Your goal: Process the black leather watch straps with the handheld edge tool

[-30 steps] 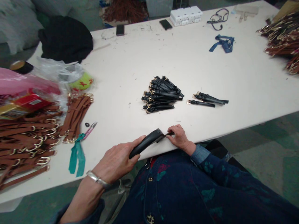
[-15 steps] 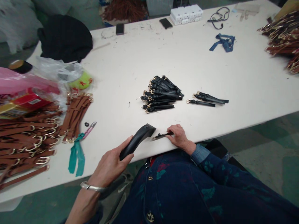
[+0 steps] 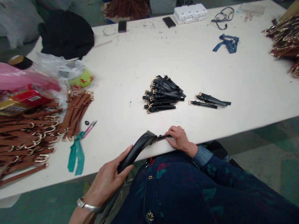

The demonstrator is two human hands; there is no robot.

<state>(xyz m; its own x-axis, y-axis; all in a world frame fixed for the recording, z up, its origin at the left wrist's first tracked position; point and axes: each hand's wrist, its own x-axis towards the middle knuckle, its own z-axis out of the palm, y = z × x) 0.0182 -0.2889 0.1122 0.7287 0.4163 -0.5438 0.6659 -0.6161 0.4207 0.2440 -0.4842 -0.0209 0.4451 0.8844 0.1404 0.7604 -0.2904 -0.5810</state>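
My left hand (image 3: 107,180) is wrapped round a black curved handheld tool (image 3: 137,147), whose exact kind I cannot tell. The tool's wide head reaches the buckle end of a small black buckle strap (image 3: 161,137); whether they touch is unclear. My right hand (image 3: 178,137) pinches that strap near the table's front edge, its fingers hiding the other end. Beyond the hands lies a pile of black buckle straps (image 3: 163,95). A few more black straps (image 3: 210,101) lie to its right.
Brown buckle straps (image 3: 23,137) cover the left of the white table (image 3: 116,71), near thread snips (image 3: 90,128) tied with green cloth. Plastic bags (image 3: 30,77) and a black cloth item (image 3: 66,34) sit behind. More straps (image 3: 285,40) are heaped at far right.
My left hand has brought the tool's head right and slightly down, up to the buckle end of the strap. My right hand still pinches the strap. The view has shifted slightly.
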